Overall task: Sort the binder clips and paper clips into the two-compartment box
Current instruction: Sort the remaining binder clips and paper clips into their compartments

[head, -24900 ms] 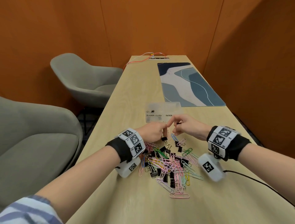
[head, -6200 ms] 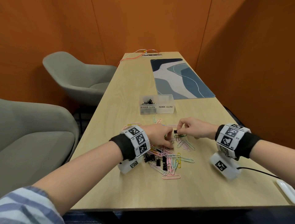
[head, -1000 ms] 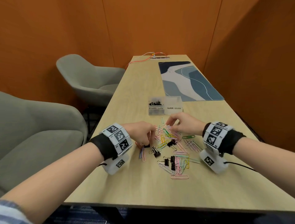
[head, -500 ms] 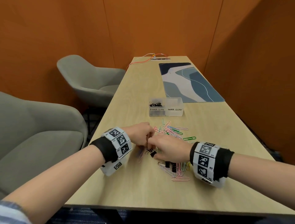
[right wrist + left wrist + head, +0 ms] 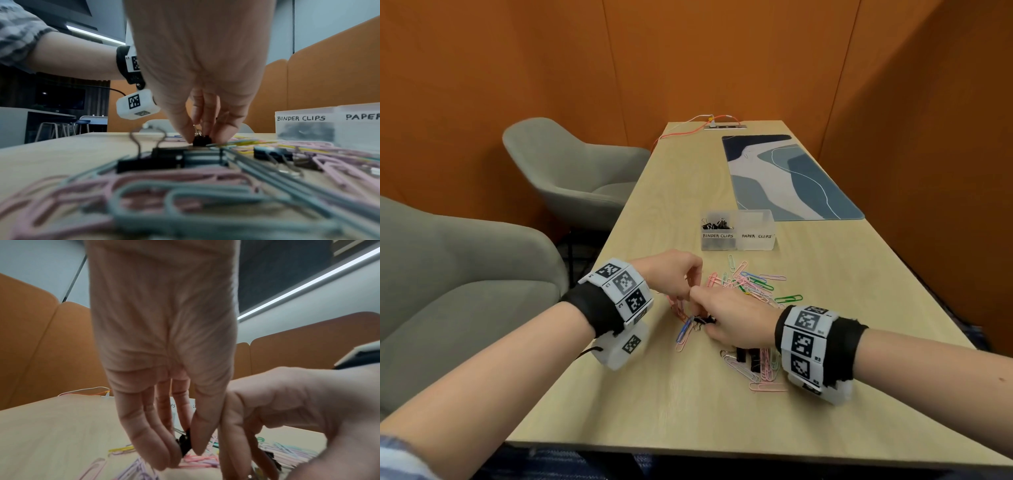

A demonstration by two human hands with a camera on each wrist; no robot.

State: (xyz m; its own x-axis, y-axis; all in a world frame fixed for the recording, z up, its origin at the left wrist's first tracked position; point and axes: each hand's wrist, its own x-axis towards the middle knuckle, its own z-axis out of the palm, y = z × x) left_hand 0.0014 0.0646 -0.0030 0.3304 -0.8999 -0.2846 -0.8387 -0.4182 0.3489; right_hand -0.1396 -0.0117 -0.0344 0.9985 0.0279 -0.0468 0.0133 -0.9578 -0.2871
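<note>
Even, bright overhead lighting; soft shadows. Wide-angle edge distortion. Right wrist view: paper clips (image 5: 185, 203) at 6 o'clock defocused.

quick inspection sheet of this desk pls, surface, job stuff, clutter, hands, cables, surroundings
Surface: light wood table.
Job's things: two-compartment box; black clips in the side labelled BINDER CLIPS, none seen in the PAPER CLIPS side. Loose paper clips and black binder clips lie mixed on the table.
Clutter: blue patterned mat.
Grippers: left hand pinches a small binder clip; right hand pinches another binder clip at the table.
Cables: orange cable at the far end; thin black lead at the left wrist.
Surroundings: orange walls, two grey chairs.
</note>
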